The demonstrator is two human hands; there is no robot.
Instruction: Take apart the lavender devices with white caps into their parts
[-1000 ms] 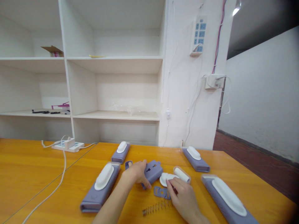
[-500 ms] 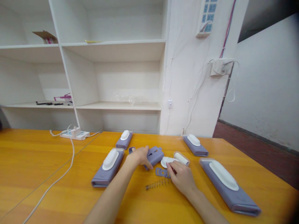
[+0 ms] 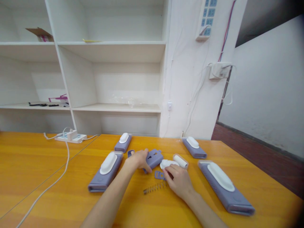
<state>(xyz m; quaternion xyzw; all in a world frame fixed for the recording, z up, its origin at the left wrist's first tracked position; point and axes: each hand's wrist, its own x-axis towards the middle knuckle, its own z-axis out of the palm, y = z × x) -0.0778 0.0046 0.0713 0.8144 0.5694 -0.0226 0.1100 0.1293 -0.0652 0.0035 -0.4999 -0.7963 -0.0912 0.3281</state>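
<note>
My left hand (image 3: pixel 139 160) is closed around the left side of a purple plastic housing (image 3: pixel 155 157) with two slots in its top face. Thumb and index finger lie along its edges. Fingers curled together, my right hand (image 3: pixel 177 179) rests low over the right end of a flat purple plate (image 3: pixel 158 175) with cut-outs. Whatever its fingertips pinch is hidden. Just beyond them lies a white oval part (image 3: pixel 167 163), beside a clear-edged piece with a white roller (image 3: pixel 180 161). A metal coil spring (image 3: pixel 154 188) lies on the table in front. A small purple part (image 3: pixel 130 153) sits behind my left hand.
Several purple cases with white oval tops stand around the work: near left (image 3: pixel 105 174), back left (image 3: pixel 123 142), back right (image 3: pixel 194 148) and near right (image 3: pixel 225 188). A power strip (image 3: pixel 72 137) with a white cable lies left, before white shelves (image 3: pixel 116 108).
The view has shifted slightly, so everything sits a little further left. My right hand's fingers have closed in over the purple plate's end. My left hand keeps its hold on the housing.
</note>
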